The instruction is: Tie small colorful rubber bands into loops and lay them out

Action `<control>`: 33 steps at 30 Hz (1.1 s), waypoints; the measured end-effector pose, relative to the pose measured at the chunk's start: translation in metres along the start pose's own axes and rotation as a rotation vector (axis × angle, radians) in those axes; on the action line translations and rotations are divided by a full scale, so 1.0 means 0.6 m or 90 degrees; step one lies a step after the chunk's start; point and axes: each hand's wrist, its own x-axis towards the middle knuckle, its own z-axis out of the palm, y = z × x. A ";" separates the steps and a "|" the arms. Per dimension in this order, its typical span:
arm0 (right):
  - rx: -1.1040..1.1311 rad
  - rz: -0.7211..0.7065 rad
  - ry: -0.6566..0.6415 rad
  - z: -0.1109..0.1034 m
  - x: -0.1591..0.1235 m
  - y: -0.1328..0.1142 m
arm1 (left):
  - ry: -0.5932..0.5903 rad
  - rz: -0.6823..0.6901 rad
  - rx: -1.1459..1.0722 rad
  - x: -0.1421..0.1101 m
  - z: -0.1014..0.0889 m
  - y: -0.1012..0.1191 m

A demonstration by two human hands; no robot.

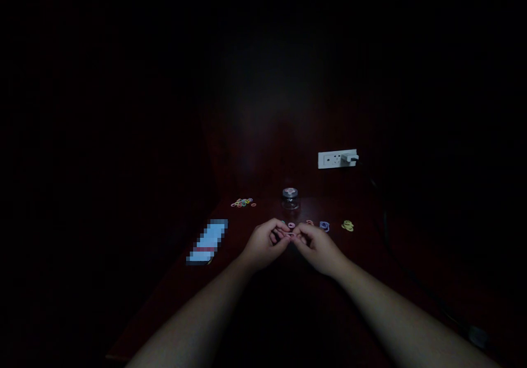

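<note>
Forearms (206,310) (395,302) overhang a dark room's (267,110) red table (239,230), both hands' (265,244) (321,250) grip pinched on a pink band (290,234).

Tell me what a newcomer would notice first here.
Probably the phone, its pixelated screen glowing at the table's left. Next, the two bare hands, left and right, meeting around a small pink band. The white wall socket stands out beyond, to the right.

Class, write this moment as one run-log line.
left hand: pinching pink band | right hand: pinching same band | jar: lidded, beyond hands | yellow bands: right of purple bands
</note>
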 end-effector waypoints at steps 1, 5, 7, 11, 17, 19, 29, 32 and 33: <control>-0.001 -0.001 -0.001 0.000 0.000 0.000 | 0.000 -0.002 -0.002 0.000 0.000 0.000; -0.008 0.006 0.004 -0.002 0.001 -0.002 | 0.003 -0.004 -0.013 -0.001 0.002 -0.002; -0.006 0.010 0.001 -0.002 0.001 -0.002 | -0.001 -0.002 -0.019 -0.002 0.003 -0.001; 0.000 0.008 -0.002 -0.003 -0.001 0.000 | -0.001 0.001 -0.025 -0.001 0.003 0.001; -0.039 -0.008 -0.008 -0.007 -0.002 0.000 | -0.004 0.000 -0.039 0.002 -0.001 0.004; -0.048 -0.009 -0.010 -0.008 -0.002 0.002 | -0.008 -0.004 -0.050 0.002 -0.002 0.004; -0.083 -0.014 -0.001 -0.011 -0.002 0.007 | 0.006 -0.002 -0.072 0.002 -0.003 0.000; -0.081 -0.016 -0.005 -0.011 -0.002 0.005 | 0.007 -0.001 -0.081 0.002 -0.003 0.003; -0.080 -0.016 -0.009 -0.011 -0.002 0.006 | 0.006 0.001 -0.080 0.002 -0.003 0.003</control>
